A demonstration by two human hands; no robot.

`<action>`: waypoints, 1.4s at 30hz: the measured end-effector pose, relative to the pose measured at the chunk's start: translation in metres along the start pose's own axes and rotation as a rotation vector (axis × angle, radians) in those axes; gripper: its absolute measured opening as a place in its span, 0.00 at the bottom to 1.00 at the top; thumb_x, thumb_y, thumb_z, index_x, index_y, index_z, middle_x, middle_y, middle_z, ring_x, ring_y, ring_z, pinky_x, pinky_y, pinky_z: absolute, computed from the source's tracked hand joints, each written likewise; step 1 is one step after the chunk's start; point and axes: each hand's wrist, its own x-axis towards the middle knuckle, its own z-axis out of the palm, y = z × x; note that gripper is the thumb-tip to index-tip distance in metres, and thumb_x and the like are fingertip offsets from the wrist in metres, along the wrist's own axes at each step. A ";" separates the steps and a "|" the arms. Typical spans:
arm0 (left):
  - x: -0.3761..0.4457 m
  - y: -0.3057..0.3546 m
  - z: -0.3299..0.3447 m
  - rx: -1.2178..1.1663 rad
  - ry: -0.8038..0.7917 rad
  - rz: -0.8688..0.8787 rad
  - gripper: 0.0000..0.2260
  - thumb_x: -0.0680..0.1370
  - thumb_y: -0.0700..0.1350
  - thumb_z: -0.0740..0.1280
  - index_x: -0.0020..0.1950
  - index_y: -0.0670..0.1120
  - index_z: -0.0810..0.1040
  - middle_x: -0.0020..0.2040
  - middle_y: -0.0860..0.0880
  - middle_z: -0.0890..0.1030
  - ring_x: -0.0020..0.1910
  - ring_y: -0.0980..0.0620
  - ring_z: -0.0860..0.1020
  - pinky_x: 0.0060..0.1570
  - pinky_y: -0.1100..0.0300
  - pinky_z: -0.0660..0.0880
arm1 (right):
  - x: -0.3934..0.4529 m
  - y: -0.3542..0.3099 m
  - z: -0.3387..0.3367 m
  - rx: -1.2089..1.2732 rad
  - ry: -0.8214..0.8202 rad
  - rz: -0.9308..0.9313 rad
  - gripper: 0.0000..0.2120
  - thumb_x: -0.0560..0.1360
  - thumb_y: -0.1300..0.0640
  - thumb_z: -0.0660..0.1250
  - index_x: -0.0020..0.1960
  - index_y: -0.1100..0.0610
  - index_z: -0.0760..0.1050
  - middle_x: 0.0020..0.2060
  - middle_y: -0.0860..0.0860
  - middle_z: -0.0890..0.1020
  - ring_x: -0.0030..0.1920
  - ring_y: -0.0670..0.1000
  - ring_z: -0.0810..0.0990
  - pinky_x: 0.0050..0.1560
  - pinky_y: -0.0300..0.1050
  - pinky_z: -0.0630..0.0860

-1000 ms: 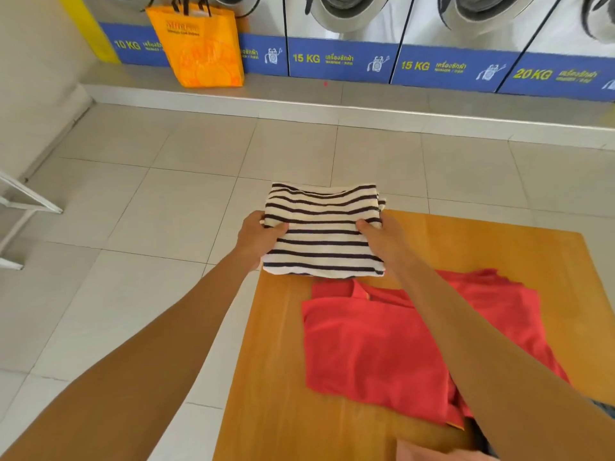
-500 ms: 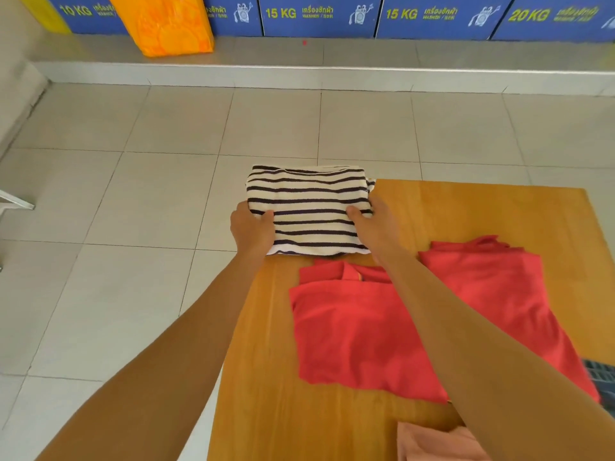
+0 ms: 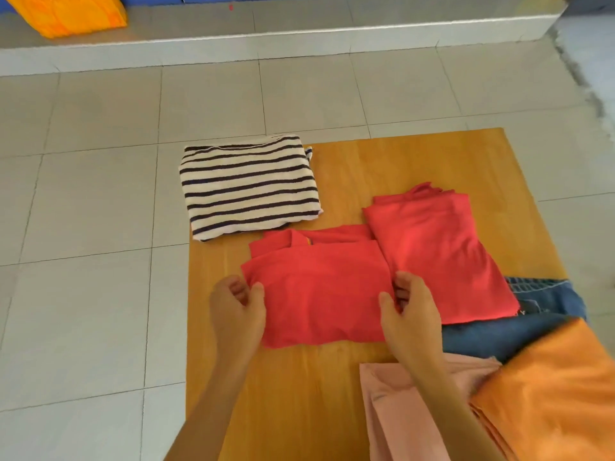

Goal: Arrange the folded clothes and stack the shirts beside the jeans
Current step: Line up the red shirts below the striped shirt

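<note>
The left hand [image 3: 238, 311] and right hand [image 3: 411, 316] each pinched a side edge of the nearer red shirt [image 3: 319, 301] on the tabletop [image 3: 399, 161], seemingly to lift it flat.

A smooth orange-brown wooden table [image 3: 416, 161] stands on a pale tiled floor [image 3: 100, 194]. A folded white shirt with dark stripes [image 3: 249, 188] lies on the far left corner, overhanging the edge. A folded red shirt [image 3: 319, 294] lies mid-table, a second folded red shirt [image 3: 439, 254] touching its right side and overlapping blue denim jeans [image 3: 545, 304]. At the near edge lie a pink folded cloth [image 3: 392, 414] and an orange folded cloth [image 3: 559, 394].
</note>
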 end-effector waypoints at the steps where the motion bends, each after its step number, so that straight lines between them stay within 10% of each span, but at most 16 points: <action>1: -0.007 0.002 0.008 0.030 -0.059 -0.005 0.20 0.77 0.54 0.68 0.65 0.48 0.72 0.60 0.50 0.77 0.58 0.48 0.78 0.56 0.50 0.79 | -0.007 0.007 0.001 -0.051 -0.001 -0.021 0.19 0.76 0.60 0.69 0.65 0.57 0.72 0.55 0.53 0.79 0.55 0.55 0.79 0.59 0.53 0.76; 8: 0.000 0.016 0.017 -0.022 -0.317 -0.262 0.37 0.66 0.65 0.75 0.66 0.45 0.71 0.57 0.52 0.79 0.53 0.50 0.80 0.53 0.50 0.80 | -0.007 -0.007 0.009 -0.338 -0.056 0.009 0.26 0.78 0.45 0.65 0.70 0.60 0.68 0.59 0.61 0.77 0.60 0.64 0.75 0.58 0.56 0.72; 17: -0.001 -0.003 -0.019 -0.097 -0.453 -0.268 0.22 0.71 0.57 0.75 0.62 0.54 0.74 0.51 0.56 0.80 0.49 0.53 0.81 0.48 0.54 0.78 | 0.007 -0.022 0.014 -0.492 -0.368 0.039 0.34 0.73 0.28 0.59 0.62 0.57 0.73 0.57 0.56 0.81 0.59 0.61 0.79 0.55 0.56 0.77; 28: 0.003 -0.016 -0.070 -0.185 -0.217 -0.248 0.28 0.75 0.64 0.65 0.70 0.51 0.73 0.56 0.51 0.81 0.52 0.46 0.81 0.55 0.46 0.79 | -0.009 -0.059 0.053 0.134 -0.354 -0.137 0.15 0.78 0.44 0.67 0.61 0.48 0.68 0.49 0.40 0.76 0.48 0.44 0.78 0.48 0.43 0.75; 42: 0.064 -0.015 -0.071 0.170 -0.156 -0.092 0.28 0.76 0.63 0.65 0.68 0.46 0.73 0.63 0.45 0.79 0.60 0.40 0.78 0.61 0.42 0.75 | 0.024 -0.068 0.098 0.079 -0.247 -0.039 0.10 0.80 0.50 0.64 0.57 0.55 0.70 0.44 0.50 0.80 0.41 0.51 0.79 0.34 0.45 0.71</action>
